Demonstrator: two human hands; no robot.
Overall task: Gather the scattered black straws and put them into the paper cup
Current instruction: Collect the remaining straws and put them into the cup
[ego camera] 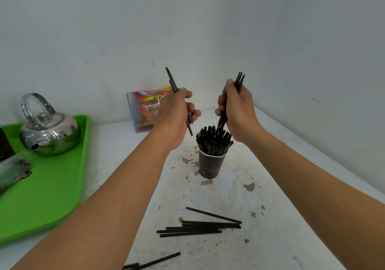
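Pale walls (104,30) meeting in a corner
A stained white tabletop (277,217) is running back to them; soft, even light is falling across both.

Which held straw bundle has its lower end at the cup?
The right bundle, held by the right hand: its lower end meets the straws in the cup. The left bundle, in the left hand, ends in air beside it.

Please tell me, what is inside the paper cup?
The paper cup holds many black straws, upright and fanned above its rim. Its wall hides their lower parts and the bottom, so anything else inside cannot be seen.
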